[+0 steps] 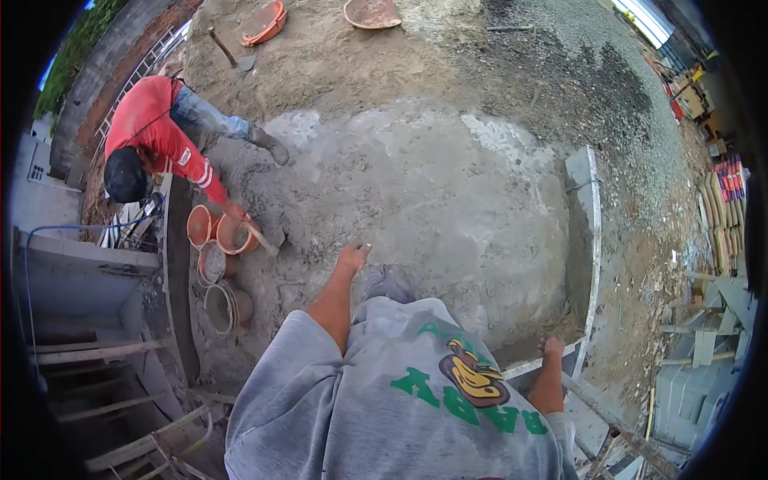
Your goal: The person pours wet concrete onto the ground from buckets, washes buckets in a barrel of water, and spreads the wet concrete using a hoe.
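Note:
My left hand (353,258) hangs over the wet grey mortar (416,192) in front of my body, its fingers curled. Whether anything is inside them I cannot make out. Low on the right, my right hand (551,347) is closed beside the corner of the pale-edged border (594,232); what it grips, if anything, is hidden. To the left of the mortar stand several orange buckets (202,227) and a grey bucket (227,310). A co-worker in a red shirt (152,120) bends over them, holding a short-handled tool (262,239) with a flat blade.
Two orange tubs (266,22) lie on the sand beyond the mortar, near a long-handled tool (222,48). Gravel (640,136) spreads at the right, with stacked bags (720,208) farther out. Wooden bars (104,352) and a blue hose (32,280) are at the left.

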